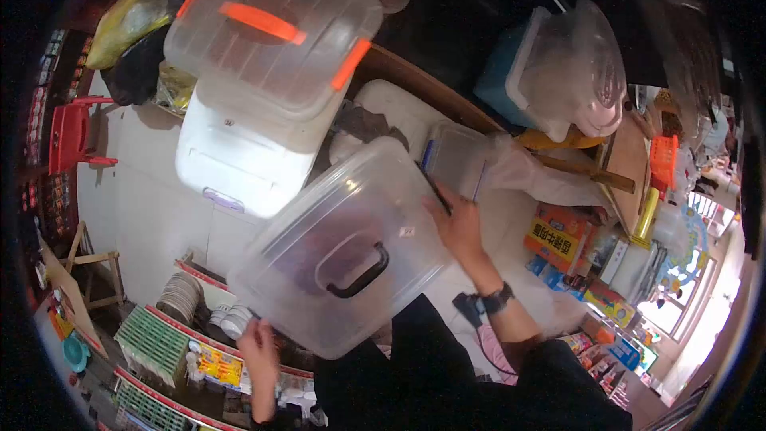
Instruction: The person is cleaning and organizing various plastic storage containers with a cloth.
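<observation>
A clear rectangular plastic box with a black handle [335,223] tilts before the person's body, the right hand [461,231] grasping its right edge; the left hand [260,349] is at its lower-left edge, grip unclear. Beyond, a clear orange-handled plastic box [275,64] overlaps a white plastic box [247,152].

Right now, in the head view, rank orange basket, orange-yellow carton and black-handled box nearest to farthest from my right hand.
1. Black-handled box: at the right hand.
2. Orange-yellow carton: right of the hand.
3. Orange basket: farther right, higher.
</observation>
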`<state>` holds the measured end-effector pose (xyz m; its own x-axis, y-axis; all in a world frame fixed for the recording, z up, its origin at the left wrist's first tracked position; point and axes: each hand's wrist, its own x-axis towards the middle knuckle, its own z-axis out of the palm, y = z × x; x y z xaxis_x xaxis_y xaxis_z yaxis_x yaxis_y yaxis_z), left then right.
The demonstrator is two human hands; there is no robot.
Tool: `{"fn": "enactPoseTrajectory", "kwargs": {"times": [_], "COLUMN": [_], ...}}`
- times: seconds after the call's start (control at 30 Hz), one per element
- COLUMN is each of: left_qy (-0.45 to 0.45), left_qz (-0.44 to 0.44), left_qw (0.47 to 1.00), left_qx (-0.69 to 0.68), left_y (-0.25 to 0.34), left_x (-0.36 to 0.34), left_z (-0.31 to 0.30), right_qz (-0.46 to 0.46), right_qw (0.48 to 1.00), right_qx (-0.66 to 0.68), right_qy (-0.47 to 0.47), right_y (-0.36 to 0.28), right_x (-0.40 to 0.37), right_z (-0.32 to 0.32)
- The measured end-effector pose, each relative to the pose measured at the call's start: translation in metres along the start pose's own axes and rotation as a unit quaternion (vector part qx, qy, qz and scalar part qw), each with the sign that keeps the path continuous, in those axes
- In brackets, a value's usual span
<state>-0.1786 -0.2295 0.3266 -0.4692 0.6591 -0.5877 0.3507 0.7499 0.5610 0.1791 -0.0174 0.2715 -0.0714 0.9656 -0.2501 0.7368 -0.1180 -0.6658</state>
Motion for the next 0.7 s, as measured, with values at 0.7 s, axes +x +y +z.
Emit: {"fn": "enactPoseTrajectory", "kwargs": {"times": [0.7], "left_qy": [-0.180], "left_qz": [-0.037], "left_qw": [0.874], "left_qx": [-0.449], "left_y": [0.127], "left_x": [0.112], "left_z": [0.299], "right_qz": [-0.077], "right_qw": [0.987], "right_qx": [-0.129], "right_qy": [0.063], "right_y": [0.047], "right_x": [0.304], "right_z": [-0.093]}}
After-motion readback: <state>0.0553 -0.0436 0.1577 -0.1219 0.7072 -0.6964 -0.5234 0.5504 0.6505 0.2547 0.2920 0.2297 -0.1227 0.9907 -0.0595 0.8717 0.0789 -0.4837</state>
